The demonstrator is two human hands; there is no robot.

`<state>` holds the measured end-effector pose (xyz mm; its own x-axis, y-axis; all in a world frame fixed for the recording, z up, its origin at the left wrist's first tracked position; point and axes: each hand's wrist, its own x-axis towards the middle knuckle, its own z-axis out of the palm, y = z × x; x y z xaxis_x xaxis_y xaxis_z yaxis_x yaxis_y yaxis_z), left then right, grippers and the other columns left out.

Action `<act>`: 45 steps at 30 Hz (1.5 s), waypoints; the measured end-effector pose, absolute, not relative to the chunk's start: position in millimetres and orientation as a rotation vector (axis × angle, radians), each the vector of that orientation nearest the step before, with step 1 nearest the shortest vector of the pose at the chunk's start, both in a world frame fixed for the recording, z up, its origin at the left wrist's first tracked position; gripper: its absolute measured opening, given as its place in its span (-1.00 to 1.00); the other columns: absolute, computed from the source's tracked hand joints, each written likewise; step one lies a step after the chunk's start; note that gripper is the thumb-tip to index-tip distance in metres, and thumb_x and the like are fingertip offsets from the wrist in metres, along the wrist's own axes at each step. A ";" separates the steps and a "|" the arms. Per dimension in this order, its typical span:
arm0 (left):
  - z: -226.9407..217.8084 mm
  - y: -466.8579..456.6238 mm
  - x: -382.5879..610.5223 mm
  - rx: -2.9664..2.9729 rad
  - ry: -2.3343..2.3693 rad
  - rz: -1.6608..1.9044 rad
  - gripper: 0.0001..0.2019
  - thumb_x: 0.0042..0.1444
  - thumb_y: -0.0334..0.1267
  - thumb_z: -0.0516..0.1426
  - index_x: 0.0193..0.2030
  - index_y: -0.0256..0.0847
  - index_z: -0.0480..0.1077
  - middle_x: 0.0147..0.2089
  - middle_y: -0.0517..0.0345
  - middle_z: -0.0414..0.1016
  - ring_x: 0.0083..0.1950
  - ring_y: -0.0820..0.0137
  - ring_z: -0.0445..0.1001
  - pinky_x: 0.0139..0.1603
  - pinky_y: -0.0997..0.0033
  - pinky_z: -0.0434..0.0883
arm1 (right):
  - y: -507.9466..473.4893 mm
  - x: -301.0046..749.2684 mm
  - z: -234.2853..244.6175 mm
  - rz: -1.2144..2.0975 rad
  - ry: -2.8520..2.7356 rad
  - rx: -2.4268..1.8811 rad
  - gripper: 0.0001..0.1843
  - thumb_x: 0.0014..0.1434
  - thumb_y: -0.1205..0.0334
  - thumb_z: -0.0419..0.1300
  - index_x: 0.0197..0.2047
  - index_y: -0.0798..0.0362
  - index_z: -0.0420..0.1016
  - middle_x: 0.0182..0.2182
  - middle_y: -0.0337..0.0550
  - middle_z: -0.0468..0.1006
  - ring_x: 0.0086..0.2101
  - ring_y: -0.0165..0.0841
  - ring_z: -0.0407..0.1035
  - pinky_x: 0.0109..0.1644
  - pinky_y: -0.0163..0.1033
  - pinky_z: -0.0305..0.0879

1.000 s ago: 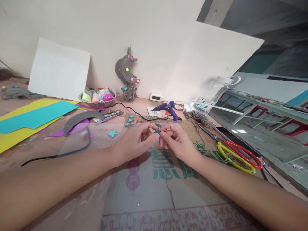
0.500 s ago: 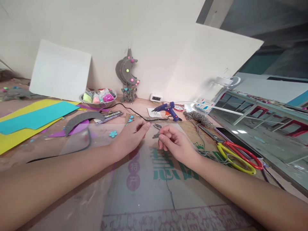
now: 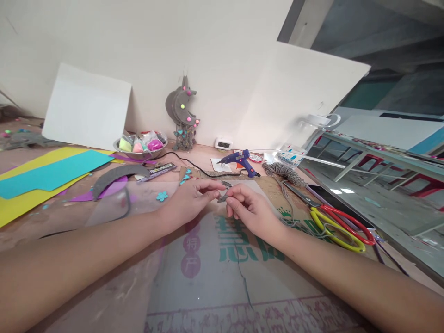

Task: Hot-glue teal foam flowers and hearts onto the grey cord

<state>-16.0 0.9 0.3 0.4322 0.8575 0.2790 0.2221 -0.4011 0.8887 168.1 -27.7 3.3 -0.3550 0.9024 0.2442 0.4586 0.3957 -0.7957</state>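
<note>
Between my hands is a small grey piece, flat and too small to name exactly. The thumb and fingertips of my right hand pinch its right end. My left hand reaches its left end, with thumb and forefinger closed about the tip. Just behind the fingertips lies a small metal tool, mostly hidden. A clear plastic sheet lies under both hands over printed cardboard. A blue flower cutout rests left of my left hand, and a grey strand lies in front.
Scissors, a phone and grey yarn are on the right. A blue glue gun stands behind my hands. Leftward are coloured sheets, a grey arc and a bowl. A moon-shaped ornament hangs on the wall.
My left hand has moved right, and its fingertips have closed on the left end of the grey piece. My right hand keeps its pinch. The view has shifted slightly.
</note>
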 end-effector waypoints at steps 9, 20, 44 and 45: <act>2.7 -0.9 -17.8 1.965 0.867 0.944 -0.75 0.12 -0.14 0.03 -0.31 -0.18 0.50 -0.29 0.17 0.54 -0.24 0.38 0.43 -0.16 0.39 0.34 | -26.0 169.5 1.9 0.821 -1.972 -1.192 -0.86 0.23 0.14 0.00 -0.26 0.03 0.24 -0.58 -0.30 0.39 -0.58 -0.47 0.24 -0.48 -0.34 0.17; 3.3 6.1 -17.5 1.890 0.799 0.796 -0.73 0.12 -0.10 0.03 -0.39 -0.25 0.41 -0.40 0.20 0.41 -0.39 0.49 0.31 -0.40 0.53 0.23 | -24.1 170.6 -2.0 0.802 -1.995 -1.165 -0.86 0.23 0.13 0.02 -0.29 0.02 0.26 -0.59 -0.31 0.39 -0.59 -0.47 0.24 -0.47 -0.35 0.18; 0.1 0.3 -17.1 1.786 1.080 1.199 -0.75 0.12 -0.05 0.04 -0.29 -0.23 0.27 -0.39 0.21 0.37 -0.38 0.47 0.34 -0.35 0.48 0.31 | -23.0 168.4 0.8 0.928 -1.797 -1.149 -0.82 0.17 0.11 0.08 -0.28 0.05 0.25 -0.62 -0.34 0.37 -0.62 -0.50 0.18 -0.51 -0.36 0.13; 0.5 1.5 -17.8 1.777 1.119 1.215 -0.75 0.13 -0.06 0.03 -0.35 -0.23 0.26 -0.42 0.22 0.35 -0.39 0.48 0.33 -0.35 0.49 0.30 | -23.0 168.5 1.1 0.932 -1.793 -1.142 -0.81 0.17 0.10 0.08 -0.27 0.05 0.25 -0.63 -0.34 0.37 -0.62 -0.50 0.17 -0.51 -0.36 0.13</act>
